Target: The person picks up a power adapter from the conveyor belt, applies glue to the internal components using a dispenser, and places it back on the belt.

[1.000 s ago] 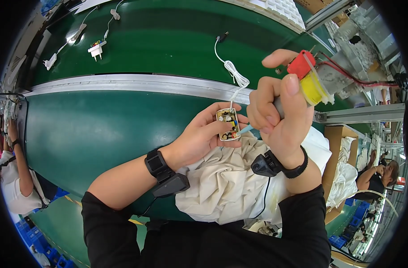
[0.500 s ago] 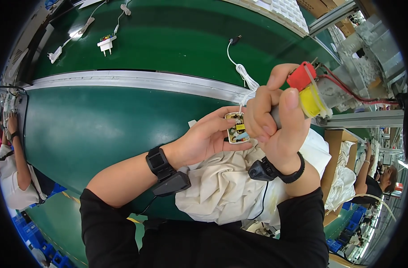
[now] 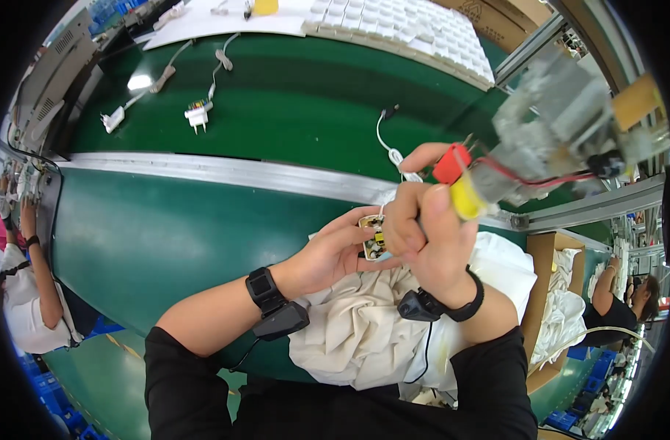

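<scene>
My left hand (image 3: 321, 253) is closed on a small open white charger casing (image 3: 371, 242), its circuit board showing with yellow and pale parts. From the casing a white cable runs up to a coil (image 3: 396, 160) beyond my hands. My right hand (image 3: 441, 253) is wrapped round a grey hand tool with a yellow band (image 3: 465, 199) and a red block (image 3: 451, 164), with red and dark wires trailing off to the right. Its working end is hidden behind my fingers, close over the casing. Under both hands lies a bunched cream cloth (image 3: 364, 330).
A metal rail (image 3: 203, 170) crosses the green bench. Beyond it lie two white plug adapters (image 3: 197, 116) (image 3: 113, 119) on cables, and a tray of white pieces (image 3: 401, 33). A grey crusted machine (image 3: 547, 125) stands at right, above a cardboard box (image 3: 542, 293). Other people sit at both sides.
The view has tilted, so the bench's far side now shows more. My right hand and the tool appear lower and further left. Both hands keep their holds.
</scene>
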The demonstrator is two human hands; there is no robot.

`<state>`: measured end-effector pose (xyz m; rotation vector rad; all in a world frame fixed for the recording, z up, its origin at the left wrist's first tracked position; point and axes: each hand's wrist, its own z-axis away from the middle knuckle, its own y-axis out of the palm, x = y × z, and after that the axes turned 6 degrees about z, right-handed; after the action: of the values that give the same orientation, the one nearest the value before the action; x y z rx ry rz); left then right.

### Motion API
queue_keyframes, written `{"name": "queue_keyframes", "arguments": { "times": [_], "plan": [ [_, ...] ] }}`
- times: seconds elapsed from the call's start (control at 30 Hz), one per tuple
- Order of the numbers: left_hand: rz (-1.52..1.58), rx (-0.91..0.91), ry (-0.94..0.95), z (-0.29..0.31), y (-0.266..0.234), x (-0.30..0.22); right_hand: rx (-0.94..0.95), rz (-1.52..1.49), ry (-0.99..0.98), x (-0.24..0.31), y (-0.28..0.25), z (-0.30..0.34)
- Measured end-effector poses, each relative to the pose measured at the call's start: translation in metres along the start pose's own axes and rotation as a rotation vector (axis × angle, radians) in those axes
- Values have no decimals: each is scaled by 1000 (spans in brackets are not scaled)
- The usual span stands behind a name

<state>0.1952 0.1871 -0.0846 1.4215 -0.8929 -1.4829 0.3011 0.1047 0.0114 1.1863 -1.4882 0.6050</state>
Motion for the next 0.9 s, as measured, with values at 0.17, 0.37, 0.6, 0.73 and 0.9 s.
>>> {"name": "queue_keyframes", "arguments": {
  "times": [0.17,0.37,0.6,0.73,0.9],
  "plan": [
    [-294,-28,177,-27,17,-27,58,108,19,9,-1,7],
    [-2045,-85,764,-89,31,-77,57,52,55,15,11,6],
    [-2006,-231,853,-78,10,-88,52,17,60,17,13,2],
    [-2319,-882,1030,-18,-3,-160,64,101,15,16,12,-4],
    [-1970,-1434,532,44,-32,-214,99,106,19,20,14,-1]
  ]
}}
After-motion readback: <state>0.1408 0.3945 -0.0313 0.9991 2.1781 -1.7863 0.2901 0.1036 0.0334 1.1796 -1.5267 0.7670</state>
